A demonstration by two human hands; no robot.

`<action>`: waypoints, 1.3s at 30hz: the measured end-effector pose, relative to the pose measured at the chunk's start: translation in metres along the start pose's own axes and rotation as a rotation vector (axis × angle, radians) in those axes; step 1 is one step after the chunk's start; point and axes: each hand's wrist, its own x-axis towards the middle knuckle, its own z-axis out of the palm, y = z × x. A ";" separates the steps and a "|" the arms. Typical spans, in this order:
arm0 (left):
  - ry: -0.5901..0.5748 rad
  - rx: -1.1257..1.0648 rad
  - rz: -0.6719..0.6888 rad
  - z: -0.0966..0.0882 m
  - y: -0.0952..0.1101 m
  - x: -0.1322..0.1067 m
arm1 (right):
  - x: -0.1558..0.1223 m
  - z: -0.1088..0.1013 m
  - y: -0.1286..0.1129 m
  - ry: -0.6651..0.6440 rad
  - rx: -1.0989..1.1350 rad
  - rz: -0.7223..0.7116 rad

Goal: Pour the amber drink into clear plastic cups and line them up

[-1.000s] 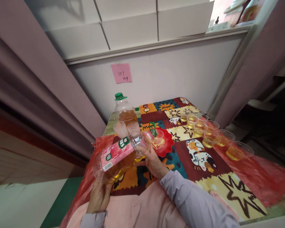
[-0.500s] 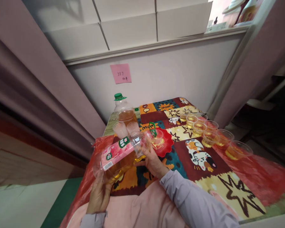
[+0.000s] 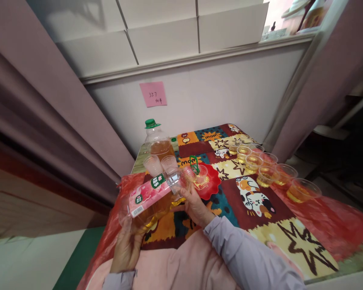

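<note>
Bottle (image 3: 151,197) with pink label: centre-left of frame, off the worktop (image 3: 355,264), in both hands. Lies on a slant, base at lower left, neck at upper right, mouth end by the cup on the red dish.

Left hand (image 3: 127,245): lower left of centre, curled around the base, holding it; probably there to carry the weight and set the tilt. Right hand (image 3: 196,203): mid-frame, closed on the neck end, thumb and fingers narrow around it; probably steers the mouth. Two-point hold makes sense, since a big, part-filled bottle would swing if held at one end. Amber liquid sits along the low side because of the slant. Can't tell if any is leaving the mouth.

Red scalloped dish (image 3: 214,187): centre, on the patterned mat (image 3: 230,193), clear cup (image 3: 202,172) on it; the dish would likely catch drips. Green loop (image 3: 194,162) shows near the mouth; what it's attached to is unclear.

Cups with yellowish liquid (image 3: 301,191): right of frame, set in a loose diagonal double line, well apart from the hands, so likely out of elbow range. Two stacks of cups (image 3: 152,164) behind the bottle, left of centre, within easy reach. Capped jug (image 3: 161,149) stands upright behind them, near the wall, probably parked out of the way. Red plastic sheet (image 3: 339,221) shows at both sides of the mat, likely spill cover.
</note>
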 end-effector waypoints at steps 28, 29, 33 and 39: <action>0.035 -0.006 -0.022 0.003 0.001 -0.002 | 0.001 -0.001 0.000 -0.010 0.023 0.005; 0.033 -0.003 -0.019 0.003 0.002 -0.003 | 0.001 -0.001 0.000 -0.008 0.025 0.007; 0.008 0.013 -0.001 0.002 0.001 -0.002 | 0.001 -0.001 0.000 -0.019 0.027 0.005; 0.007 0.028 0.021 -0.004 -0.002 0.003 | 0.003 -0.004 0.003 -0.011 0.035 0.000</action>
